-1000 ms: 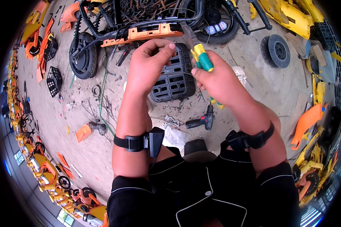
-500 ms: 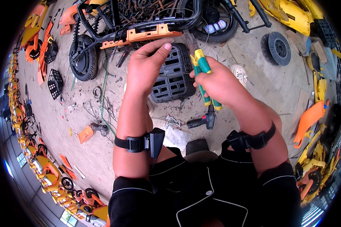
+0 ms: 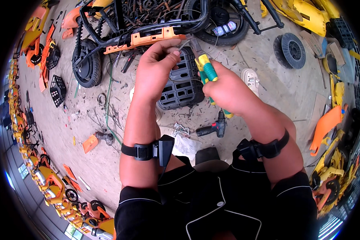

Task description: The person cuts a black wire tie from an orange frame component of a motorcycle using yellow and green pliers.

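Note:
My right hand (image 3: 227, 86) is wrapped round a pair of pliers (image 3: 209, 69) with green and yellow handles. Their metal jaws point away from me and are blurred, so I cannot tell whether they touch anything. To the left, my left hand (image 3: 156, 68) pinches a thin wire (image 3: 185, 45) between thumb and forefinger, close to the orange panel (image 3: 152, 38) on a black vehicle frame (image 3: 164, 26). Below both hands a black slotted plastic crate (image 3: 180, 95) stands on the floor, partly hidden by my left hand.
A cordless drill (image 3: 214, 127) lies near me beside a white plastic bag (image 3: 187, 145). Black wheels (image 3: 88, 64) flank the frame, which holds rusty metal parts. A wire spool (image 3: 293, 51) lies right; yellow and orange body panels (image 3: 327, 130) line the sides. My white shoe (image 3: 250, 79) shows.
The pliers and my right hand have moved slightly left, toward my left hand. My left fingers have curled more, and the thin wire now shows at their tips.

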### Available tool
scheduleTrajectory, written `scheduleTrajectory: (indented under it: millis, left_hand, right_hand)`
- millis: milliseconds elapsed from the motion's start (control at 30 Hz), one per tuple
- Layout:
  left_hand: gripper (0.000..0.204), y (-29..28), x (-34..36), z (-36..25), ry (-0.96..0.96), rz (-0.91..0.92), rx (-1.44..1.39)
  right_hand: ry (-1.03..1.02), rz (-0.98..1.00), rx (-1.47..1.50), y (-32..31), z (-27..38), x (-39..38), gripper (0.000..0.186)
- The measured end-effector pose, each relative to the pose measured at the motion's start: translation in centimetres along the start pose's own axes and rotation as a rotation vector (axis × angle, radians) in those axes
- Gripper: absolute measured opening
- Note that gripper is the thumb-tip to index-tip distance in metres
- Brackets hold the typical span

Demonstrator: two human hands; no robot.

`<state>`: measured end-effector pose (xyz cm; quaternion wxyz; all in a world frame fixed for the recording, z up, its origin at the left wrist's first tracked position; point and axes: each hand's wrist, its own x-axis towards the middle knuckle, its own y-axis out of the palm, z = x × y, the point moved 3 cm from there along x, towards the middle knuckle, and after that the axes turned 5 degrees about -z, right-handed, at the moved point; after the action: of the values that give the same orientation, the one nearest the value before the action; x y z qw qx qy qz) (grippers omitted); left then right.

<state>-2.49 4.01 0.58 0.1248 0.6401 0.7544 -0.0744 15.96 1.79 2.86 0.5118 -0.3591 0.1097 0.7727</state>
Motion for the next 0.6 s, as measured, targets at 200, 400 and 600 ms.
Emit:
scheduleTrajectory:
  millis: [200, 400, 600]
  left_hand:
    - [0.022, 0.1, 0.3, 0.6, -0.011, -0.001, -0.026]
    - [0.025, 0.7, 0.2, 0.7, -0.029, 0.007, 0.025]
    - [0.026, 0.6, 0.1, 0.6, -0.042, 0.0, 0.049]
  right_hand:
    - [-0.061, -0.049, -0.084, -0.2, 0.6, -0.6, 0.057]
    - [-0.07, -0.045, -0.166, 0.3, 0.2, -0.2, 0.062]
    - [-0.186, -0.131, -0.27, 0.8, -0.7, 0.2, 0.064]
